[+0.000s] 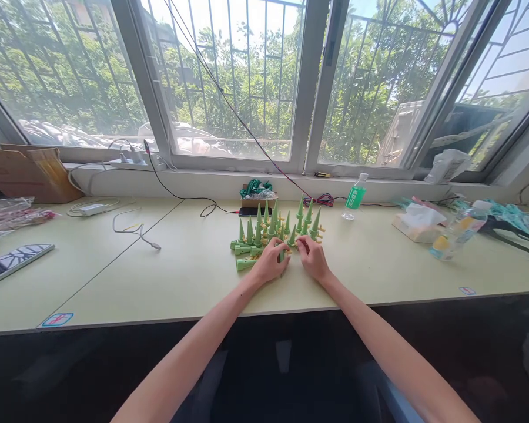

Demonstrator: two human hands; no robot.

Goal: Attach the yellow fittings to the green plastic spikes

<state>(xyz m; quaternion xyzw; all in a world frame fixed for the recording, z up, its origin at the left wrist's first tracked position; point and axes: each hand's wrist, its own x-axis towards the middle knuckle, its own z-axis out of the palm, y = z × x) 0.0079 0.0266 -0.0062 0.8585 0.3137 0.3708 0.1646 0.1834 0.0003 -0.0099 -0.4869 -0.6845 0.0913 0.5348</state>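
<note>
A cluster of green cone-shaped pieces (258, 230) with small yellow side parts stands upright on the pale table. Several more green pieces (245, 264) lie on their sides at the cluster's left, their round ends facing left. My left hand (270, 262) is closed around one green cone-shaped piece (281, 256) at the near edge of the group. Just to the right, my right hand (314, 258) has thumb and fingers pinched together beside the cones; whatever is between the fingertips is too small to make out. The two hands are apart, with a narrow gap between them.
Behind the cones are a dark phone (249, 211) and a small box of green strands (258, 190). A water bottle (355, 198), a tissue box (417, 224) and a tilted bottle (461, 232) stand to the right. Left are cables (134, 229) and a tablet-like device (15, 264).
</note>
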